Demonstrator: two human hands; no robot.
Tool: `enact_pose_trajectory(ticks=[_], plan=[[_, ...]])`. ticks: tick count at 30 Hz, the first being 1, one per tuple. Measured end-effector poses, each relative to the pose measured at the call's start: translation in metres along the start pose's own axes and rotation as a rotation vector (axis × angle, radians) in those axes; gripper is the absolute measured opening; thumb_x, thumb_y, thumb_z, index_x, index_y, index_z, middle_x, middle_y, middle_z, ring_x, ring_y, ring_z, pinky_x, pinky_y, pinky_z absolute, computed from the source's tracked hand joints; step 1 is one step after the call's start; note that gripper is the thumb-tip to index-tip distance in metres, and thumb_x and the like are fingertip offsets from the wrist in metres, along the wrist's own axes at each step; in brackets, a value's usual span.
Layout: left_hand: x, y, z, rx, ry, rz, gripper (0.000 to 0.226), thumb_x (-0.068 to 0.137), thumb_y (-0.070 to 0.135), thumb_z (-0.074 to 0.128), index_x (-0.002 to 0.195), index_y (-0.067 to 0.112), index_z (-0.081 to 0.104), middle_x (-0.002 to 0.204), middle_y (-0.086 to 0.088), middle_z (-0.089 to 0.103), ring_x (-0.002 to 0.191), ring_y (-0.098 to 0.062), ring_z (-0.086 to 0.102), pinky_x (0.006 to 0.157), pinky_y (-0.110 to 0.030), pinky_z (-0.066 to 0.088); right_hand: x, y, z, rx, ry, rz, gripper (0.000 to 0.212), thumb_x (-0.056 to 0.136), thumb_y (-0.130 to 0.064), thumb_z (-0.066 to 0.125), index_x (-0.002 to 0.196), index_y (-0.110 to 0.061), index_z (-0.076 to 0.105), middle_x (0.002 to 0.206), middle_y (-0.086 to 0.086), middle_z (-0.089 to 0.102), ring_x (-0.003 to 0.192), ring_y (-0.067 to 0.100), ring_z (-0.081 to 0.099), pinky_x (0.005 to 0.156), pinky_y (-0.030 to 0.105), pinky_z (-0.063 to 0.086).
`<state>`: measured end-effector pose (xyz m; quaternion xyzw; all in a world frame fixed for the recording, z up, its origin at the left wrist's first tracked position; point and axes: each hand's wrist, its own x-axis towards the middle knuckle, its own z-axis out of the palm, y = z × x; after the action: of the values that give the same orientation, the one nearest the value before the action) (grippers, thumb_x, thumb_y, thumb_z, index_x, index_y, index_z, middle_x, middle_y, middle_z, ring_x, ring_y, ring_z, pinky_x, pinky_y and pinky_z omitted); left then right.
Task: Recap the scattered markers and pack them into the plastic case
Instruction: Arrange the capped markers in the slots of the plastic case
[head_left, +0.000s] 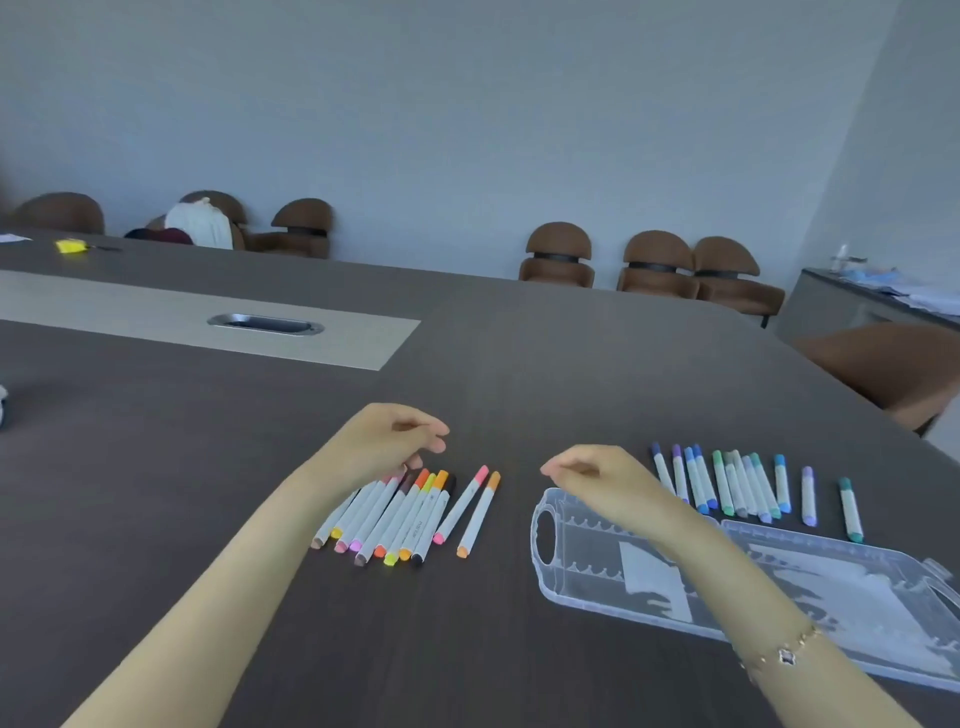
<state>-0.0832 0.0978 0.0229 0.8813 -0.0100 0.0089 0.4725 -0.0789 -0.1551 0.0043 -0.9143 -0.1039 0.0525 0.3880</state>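
Several warm-coloured markers (410, 519) lie side by side on the dark table, with a pink marker (461, 505) and an orange marker (480, 514) slightly apart to their right. My left hand (387, 436) hovers over their far ends, fingers loosely curled, holding nothing. Several blue, purple and green markers (727, 483) lie in a row further right. The clear plastic case (587, 566) lies open in front of them with no markers in it. My right hand (597, 470) hangs above the case's far left corner, fingers loosely curled, holding nothing.
The dark table (467, 364) has a pale inlay with a metal cable port (265, 325). A yellow object (70, 246) lies at the far left. Brown chairs (657, 265) line the wall. A side counter (878, 296) stands at the right.
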Motion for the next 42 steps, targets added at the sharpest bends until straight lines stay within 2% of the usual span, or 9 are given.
enact_pose_trajectory(ticks=[4, 12, 17, 20, 23, 28, 35, 39, 42], plan=[[0.015, -0.019, -0.019, -0.001, 0.061, -0.030, 0.016, 0.090, 0.020, 0.060, 0.103, 0.023, 0.069, 0.078, 0.008, 0.065, 0.062, -0.007, 0.056, 0.059, -0.016, 0.047, 0.004, -0.005, 0.022, -0.016, -0.008, -0.020, 0.023, 0.096, -0.030, 0.048, 0.105, -0.029, 0.069, 0.102, -0.023, 0.064, 0.097, -0.007, 0.057, 0.074, 0.008, 0.040], [0.042, -0.073, -0.040, 0.221, 0.019, -0.173, 0.016, 0.090, 0.023, 0.060, 0.102, 0.019, 0.069, 0.080, 0.004, 0.062, 0.070, -0.010, 0.054, 0.059, -0.018, 0.043, 0.027, -0.004, 0.047, -0.107, -0.036, -0.004, 0.023, 0.096, -0.028, 0.047, 0.104, -0.027, 0.069, 0.104, -0.013, 0.066, 0.098, 0.002, 0.061, 0.081, 0.016, 0.047], [0.049, -0.103, -0.026, 0.310, -0.094, -0.185, 0.010, 0.086, 0.023, 0.066, 0.093, 0.027, 0.070, 0.100, 0.012, 0.062, 0.094, -0.007, 0.057, 0.081, -0.021, 0.047, 0.042, -0.001, 0.064, -0.143, -0.052, 0.006, 0.024, 0.097, -0.029, 0.047, 0.108, -0.026, 0.068, 0.108, -0.014, 0.065, 0.098, -0.002, 0.059, 0.078, 0.009, 0.044], [0.052, -0.110, -0.021, 0.298, -0.066, -0.137, 0.008, 0.084, 0.021, 0.068, 0.086, 0.029, 0.068, 0.090, 0.016, 0.060, 0.088, -0.001, 0.056, 0.072, -0.014, 0.041, 0.049, -0.003, 0.075, -0.186, -0.059, -0.004, 0.023, 0.098, -0.026, 0.048, 0.111, -0.024, 0.066, 0.110, -0.011, 0.063, 0.094, -0.001, 0.056, 0.070, 0.003, 0.041], [0.055, -0.111, -0.019, 0.303, 0.026, -0.100, 0.004, 0.085, 0.025, 0.067, 0.087, 0.028, 0.065, 0.087, 0.012, 0.062, 0.080, -0.002, 0.056, 0.061, -0.011, 0.040, 0.054, -0.006, 0.085, -0.203, -0.057, 0.002, 0.023, 0.097, -0.024, 0.049, 0.112, -0.024, 0.066, 0.109, -0.010, 0.063, 0.094, 0.000, 0.057, 0.074, 0.006, 0.043], [0.055, -0.122, -0.016, 0.392, 0.137, -0.069, 0.004, 0.085, 0.029, 0.066, 0.083, 0.032, 0.064, 0.091, 0.011, 0.063, 0.083, -0.008, 0.058, 0.070, -0.015, 0.044, 0.059, -0.018, 0.102, -0.241, -0.062, -0.009, 0.024, 0.096, -0.022, 0.048, 0.112, -0.025, 0.066, 0.107, -0.009, 0.063, 0.093, 0.002, 0.058, 0.073, 0.009, 0.046], [0.044, -0.125, -0.007, 0.380, 0.095, -0.050, 0.010, 0.084, 0.024, 0.066, 0.082, 0.033, 0.062, 0.088, 0.014, 0.059, 0.079, -0.005, 0.059, 0.066, -0.011, 0.046, 0.061, -0.033, 0.121, -0.211, -0.064, -0.026, 0.023, 0.095, -0.023, 0.051, 0.114, -0.025, 0.064, 0.105, -0.010, 0.061, 0.081, -0.001, 0.057, 0.063, 0.005, 0.041], [0.039, -0.121, 0.000, 0.369, 0.094, -0.026, 0.007, 0.084, 0.025, 0.065, 0.084, 0.032, 0.063, 0.088, 0.012, 0.060, 0.080, -0.006, 0.060, 0.072, -0.020, 0.052, 0.062, -0.040, 0.130, -0.188, -0.067, -0.010, 0.024, 0.095, -0.022, 0.052, 0.116, -0.024, 0.062, 0.110, -0.006, 0.061, 0.079, 0.006, 0.063, 0.065, 0.014, 0.052], [0.039, -0.119, 0.003, 0.383, 0.097, -0.029, 0.007, 0.086, 0.024, 0.063, 0.083, 0.030, 0.063, 0.087, 0.011, 0.062, 0.079, -0.007, 0.061, 0.072, -0.020, 0.053, 0.062, -0.042, 0.136, -0.193, -0.063, -0.041, 0.026, 0.095, -0.020, 0.051, 0.119, -0.022, 0.062, 0.115, -0.005, 0.061, 0.064, -0.001, 0.054, 0.056, 0.005, 0.043]])
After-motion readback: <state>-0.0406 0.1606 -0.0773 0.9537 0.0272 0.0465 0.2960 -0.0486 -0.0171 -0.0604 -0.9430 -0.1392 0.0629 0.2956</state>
